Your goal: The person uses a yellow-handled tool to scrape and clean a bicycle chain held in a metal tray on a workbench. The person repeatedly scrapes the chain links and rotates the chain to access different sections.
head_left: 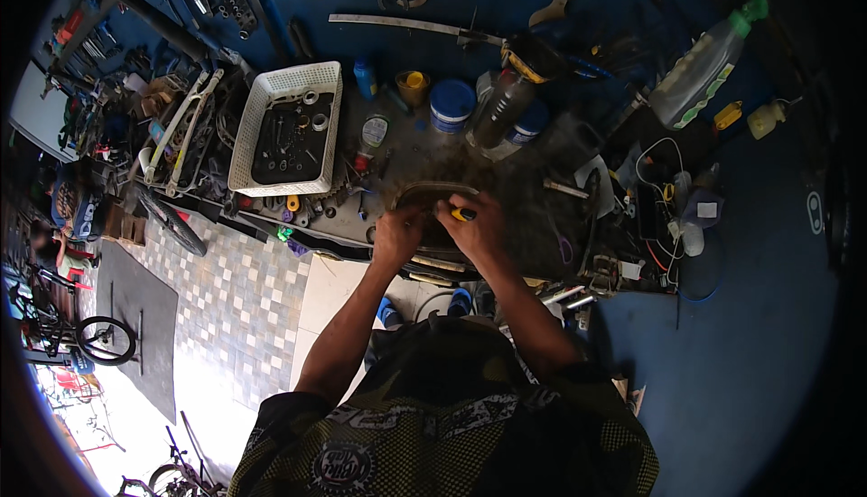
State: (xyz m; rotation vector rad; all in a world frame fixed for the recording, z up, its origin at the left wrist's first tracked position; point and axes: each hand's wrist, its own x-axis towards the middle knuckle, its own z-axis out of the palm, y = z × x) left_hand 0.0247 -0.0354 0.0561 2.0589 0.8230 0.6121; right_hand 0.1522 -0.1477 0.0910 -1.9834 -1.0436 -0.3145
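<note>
Basically: curved dark metal part (pixel 433 192) lies on the cluttered workbench (pixel 533 199) at its near edge, arching away from the person, long axis running left-right, ends down toward both hands. Left hand (pixel 397 233) curled shut on its left end. Right hand (pixel 476 226) closed around a yellow-handled tool (pixel 463 215), tip pointing left at the part. White basket (pixel 287 128) of small hardware well left, blue tub (pixel 451 104) behind, clear bottle (pixel 709 63) far right
</note>
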